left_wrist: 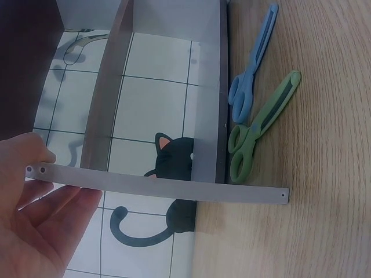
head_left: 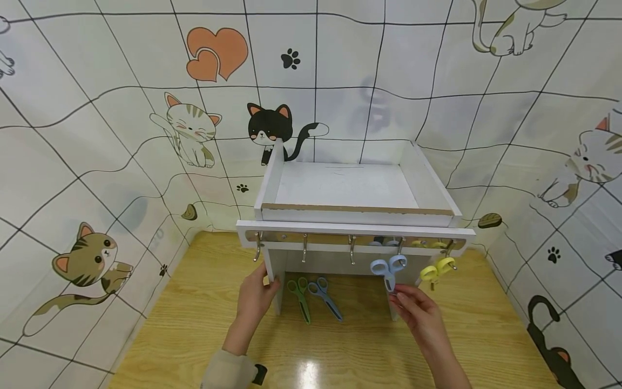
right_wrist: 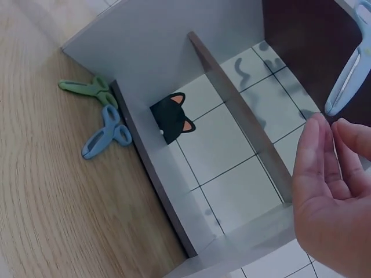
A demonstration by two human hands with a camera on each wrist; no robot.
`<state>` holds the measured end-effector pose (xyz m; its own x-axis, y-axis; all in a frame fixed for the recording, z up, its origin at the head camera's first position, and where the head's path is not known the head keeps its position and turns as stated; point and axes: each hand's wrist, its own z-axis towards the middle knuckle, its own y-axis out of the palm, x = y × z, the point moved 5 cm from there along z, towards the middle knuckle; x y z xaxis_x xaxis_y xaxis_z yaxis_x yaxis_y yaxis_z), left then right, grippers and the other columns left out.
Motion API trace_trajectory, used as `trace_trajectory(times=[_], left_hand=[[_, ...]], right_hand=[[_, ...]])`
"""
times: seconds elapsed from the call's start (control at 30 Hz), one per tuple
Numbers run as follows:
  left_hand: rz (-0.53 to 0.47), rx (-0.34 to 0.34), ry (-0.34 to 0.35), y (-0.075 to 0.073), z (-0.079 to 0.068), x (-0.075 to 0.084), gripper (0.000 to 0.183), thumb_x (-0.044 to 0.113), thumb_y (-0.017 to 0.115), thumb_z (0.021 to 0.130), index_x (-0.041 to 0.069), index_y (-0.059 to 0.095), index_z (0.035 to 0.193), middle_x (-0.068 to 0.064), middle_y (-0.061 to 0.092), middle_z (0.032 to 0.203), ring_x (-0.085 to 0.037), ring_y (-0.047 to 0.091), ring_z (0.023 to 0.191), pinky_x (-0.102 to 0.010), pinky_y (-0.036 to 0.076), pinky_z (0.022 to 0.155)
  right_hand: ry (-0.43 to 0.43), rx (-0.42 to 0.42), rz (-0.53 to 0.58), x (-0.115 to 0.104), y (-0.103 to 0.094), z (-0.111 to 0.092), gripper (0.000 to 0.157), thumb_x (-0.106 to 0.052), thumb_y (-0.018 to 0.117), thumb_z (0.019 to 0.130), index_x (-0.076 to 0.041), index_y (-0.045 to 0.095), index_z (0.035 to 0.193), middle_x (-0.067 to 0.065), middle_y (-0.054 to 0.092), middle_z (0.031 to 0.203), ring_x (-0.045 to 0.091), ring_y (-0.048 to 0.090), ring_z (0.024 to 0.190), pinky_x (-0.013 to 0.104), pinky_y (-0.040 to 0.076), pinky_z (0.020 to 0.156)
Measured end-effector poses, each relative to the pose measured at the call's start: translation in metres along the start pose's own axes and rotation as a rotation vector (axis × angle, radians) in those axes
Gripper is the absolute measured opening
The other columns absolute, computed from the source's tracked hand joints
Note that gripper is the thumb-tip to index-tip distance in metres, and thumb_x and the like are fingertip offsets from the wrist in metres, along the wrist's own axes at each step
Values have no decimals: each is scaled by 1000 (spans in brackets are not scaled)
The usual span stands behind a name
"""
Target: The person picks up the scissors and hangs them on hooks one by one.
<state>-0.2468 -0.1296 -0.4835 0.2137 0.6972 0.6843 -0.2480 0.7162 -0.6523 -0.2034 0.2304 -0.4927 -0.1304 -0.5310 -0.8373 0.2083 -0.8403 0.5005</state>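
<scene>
In the head view a white shelf unit carries a front rail with several metal hooks. My left hand grips the edge of its left side panel, thumb on one side and fingers on the other in the left wrist view. A pair of light blue scissors hangs by its handles from a hook, blades down. Just below its tip is my right hand, fingers and thumb close together; the right wrist view shows them beside the tip, not plainly pinching it. Yellow scissors hang from the rightmost hook.
Green scissors and blue scissors lie on the wooden table beneath the shelf. Other hooks stick out along the rail to the left. Cat-patterned white sheeting encloses the table at the back and sides.
</scene>
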Motion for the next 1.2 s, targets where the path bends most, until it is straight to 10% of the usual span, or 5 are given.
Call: trace_trajectory(times=[0.5, 0.7, 1.2], left_hand=[[-5, -2, -13, 0, -1, -2, 28, 7, 67, 89, 15, 65, 116, -12, 74, 115, -32, 75, 95, -41, 63, 73], [-20, -5, -10, -1, -1, -1, 31, 7, 67, 90, 15, 64, 120, -12, 74, 116, -32, 75, 95, -41, 63, 73], [-17, 3, -5, -1, 0, 1, 29, 8, 68, 89, 14, 65, 117, -14, 74, 114, -30, 76, 90, -40, 63, 70]], right_hand=[[64, -11, -136, 39, 0, 15, 36, 10, 45, 99, -12, 72, 110, -2, 74, 107, 10, 72, 97, 24, 59, 88], [134, 34, -288, 60, 0, 21, 19, -1, 57, 97, -3, 68, 112, -7, 73, 100, 8, 72, 94, 23, 60, 84], [321, 143, -515, 104, -3, 34, 31, 6, 58, 93, 21, 51, 119, -1, 68, 94, 7, 68, 83, 25, 60, 81]])
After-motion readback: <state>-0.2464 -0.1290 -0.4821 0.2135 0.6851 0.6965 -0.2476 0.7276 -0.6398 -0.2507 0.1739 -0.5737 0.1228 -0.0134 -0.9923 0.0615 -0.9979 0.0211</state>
